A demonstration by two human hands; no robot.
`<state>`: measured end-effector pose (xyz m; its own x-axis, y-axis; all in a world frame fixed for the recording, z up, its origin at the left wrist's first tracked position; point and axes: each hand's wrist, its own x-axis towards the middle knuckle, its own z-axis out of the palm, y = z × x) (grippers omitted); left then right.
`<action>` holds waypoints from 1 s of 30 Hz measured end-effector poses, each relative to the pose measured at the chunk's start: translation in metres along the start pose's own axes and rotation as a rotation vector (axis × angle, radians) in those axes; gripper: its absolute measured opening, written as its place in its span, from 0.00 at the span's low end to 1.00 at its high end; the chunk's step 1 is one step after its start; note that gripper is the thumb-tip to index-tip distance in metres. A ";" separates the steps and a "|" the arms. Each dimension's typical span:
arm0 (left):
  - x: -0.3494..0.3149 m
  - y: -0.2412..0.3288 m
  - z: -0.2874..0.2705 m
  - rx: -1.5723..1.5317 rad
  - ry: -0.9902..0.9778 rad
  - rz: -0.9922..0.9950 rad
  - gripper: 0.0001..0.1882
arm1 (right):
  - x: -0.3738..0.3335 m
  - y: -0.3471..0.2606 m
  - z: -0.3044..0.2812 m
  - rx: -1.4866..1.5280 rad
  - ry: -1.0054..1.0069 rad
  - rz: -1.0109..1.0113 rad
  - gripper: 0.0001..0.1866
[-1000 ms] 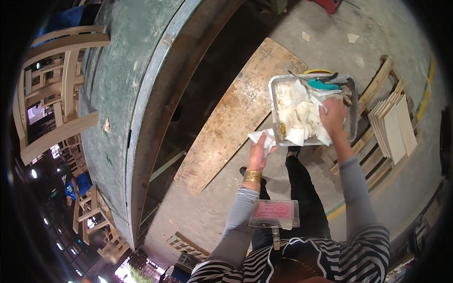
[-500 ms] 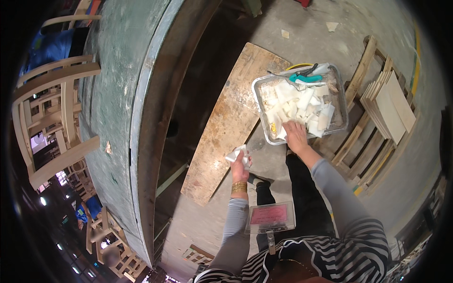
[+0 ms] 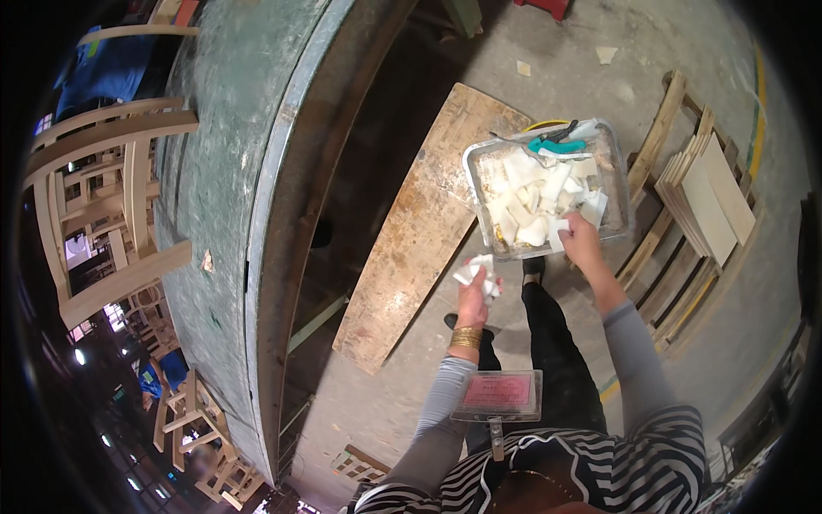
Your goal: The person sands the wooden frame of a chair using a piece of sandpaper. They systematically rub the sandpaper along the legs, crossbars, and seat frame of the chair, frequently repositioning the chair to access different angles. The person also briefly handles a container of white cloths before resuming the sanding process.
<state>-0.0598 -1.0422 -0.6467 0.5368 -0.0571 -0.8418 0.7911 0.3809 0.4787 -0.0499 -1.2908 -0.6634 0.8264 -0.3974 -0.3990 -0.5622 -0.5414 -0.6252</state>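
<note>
A shallow metal tray [image 3: 473, 201] holds a heap of whitish sheet scraps [image 3: 533, 190], some curled. At its far side lie teal-handled pliers or cutters [image 3: 561, 146]; which of the two I cannot tell. My right hand [image 3: 582, 243] pinches a white scrap [image 3: 557, 234] over the tray's near right edge. Left of it and closer to me, my left hand [image 3: 472, 301] is closed round several crumpled white scraps [image 3: 478, 272], just off the tray's near side. Whether the scraps are paper, cloth or thin foam does not show.
A worn wooden board [image 3: 411, 231] runs beside the tray. Left of it stands a long green-topped table [image 3: 223, 171], with wooden chair frames [image 3: 128, 146] beyond. To the right, a stack of thin panels [image 3: 706, 201] rests on a wooden pallet [image 3: 655, 248].
My right hand has shifted right along the tray's near side and now has a white scrap in its fingers. My left hand, still holding scraps, has moved right, closer to the tray.
</note>
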 end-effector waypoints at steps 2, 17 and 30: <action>-0.012 -0.005 0.019 0.030 0.032 -0.033 0.23 | -0.020 -0.014 0.000 0.255 -0.020 -0.019 0.09; -0.106 0.120 -0.093 -0.140 0.330 0.208 0.11 | -0.096 -0.126 0.043 0.381 -0.417 -0.538 0.12; -0.351 0.046 -0.327 -0.538 0.903 0.486 0.23 | 0.031 -0.086 0.067 0.080 -0.381 -0.282 0.08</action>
<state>-0.3076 -0.7031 -0.4111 0.1736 0.8003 -0.5739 0.2153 0.5378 0.8151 0.0264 -1.2064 -0.6672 0.9075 0.0649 -0.4150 -0.3228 -0.5243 -0.7880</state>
